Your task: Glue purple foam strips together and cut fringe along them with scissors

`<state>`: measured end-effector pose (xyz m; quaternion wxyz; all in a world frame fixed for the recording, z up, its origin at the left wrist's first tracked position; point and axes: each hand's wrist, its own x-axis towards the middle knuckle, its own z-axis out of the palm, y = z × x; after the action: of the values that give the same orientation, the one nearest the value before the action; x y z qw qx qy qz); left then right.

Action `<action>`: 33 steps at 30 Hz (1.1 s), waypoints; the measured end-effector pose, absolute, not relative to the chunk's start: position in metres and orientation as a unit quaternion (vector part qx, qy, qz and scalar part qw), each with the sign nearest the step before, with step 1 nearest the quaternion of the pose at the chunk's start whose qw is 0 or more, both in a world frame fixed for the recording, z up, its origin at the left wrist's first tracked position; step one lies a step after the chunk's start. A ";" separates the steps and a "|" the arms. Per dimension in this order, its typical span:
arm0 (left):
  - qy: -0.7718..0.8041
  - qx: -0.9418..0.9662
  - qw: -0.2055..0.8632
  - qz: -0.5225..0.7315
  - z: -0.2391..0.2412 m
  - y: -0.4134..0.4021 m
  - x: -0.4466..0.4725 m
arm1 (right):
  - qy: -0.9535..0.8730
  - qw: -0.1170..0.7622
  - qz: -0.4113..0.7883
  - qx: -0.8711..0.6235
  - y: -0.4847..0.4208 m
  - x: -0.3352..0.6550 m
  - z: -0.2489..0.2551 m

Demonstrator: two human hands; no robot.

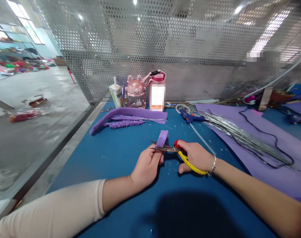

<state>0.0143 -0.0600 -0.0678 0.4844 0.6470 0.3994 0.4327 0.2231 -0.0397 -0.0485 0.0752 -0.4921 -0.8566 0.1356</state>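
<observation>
My left hand [147,163] pinches the lower end of a short purple strip [162,138], which looks like felt or foam sheet and curls upward. My right hand [196,157] grips scissors [166,149] with one red and one yellow handle. Their blades are parted around the strip, just above my left fingertips. Beyond my hands lie a longer purple strip [130,111] and purple lavender-like sprigs [125,123] on thin stems. A blue glue gun [191,116] rests to the right, a white glue stick reaching from it towards my right wrist.
A drink carton [116,94], a pink-lidded bottle [136,96] and a pink flask [161,78] stand at the back, before a perforated metal panel [115,43]. On the right, a bundle of wires [239,135] and a black cord [266,132] lie over purple sheets [284,178]. The blue table [110,158] ends at the left.
</observation>
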 end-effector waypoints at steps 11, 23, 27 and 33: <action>0.421 0.651 0.470 0.422 -0.059 -0.060 0.014 | -0.855 0.069 0.156 -0.490 -0.038 0.224 -0.046; 0.425 0.690 0.430 0.399 -0.057 -0.058 0.010 | -0.849 0.106 0.185 -0.483 -0.040 0.221 -0.046; 0.419 0.699 0.429 0.391 -0.056 -0.058 0.009 | -0.845 0.115 0.203 -0.482 -0.041 0.220 -0.044; 0.419 0.693 0.438 0.390 -0.057 -0.058 0.009 | -0.835 0.115 0.218 -0.492 -0.038 0.220 -0.046</action>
<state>0.0088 -0.0578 -0.0570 0.4385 0.6932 0.4189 0.3896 0.2197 -0.0385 -0.0464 0.1147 -0.4917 -0.8352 0.2181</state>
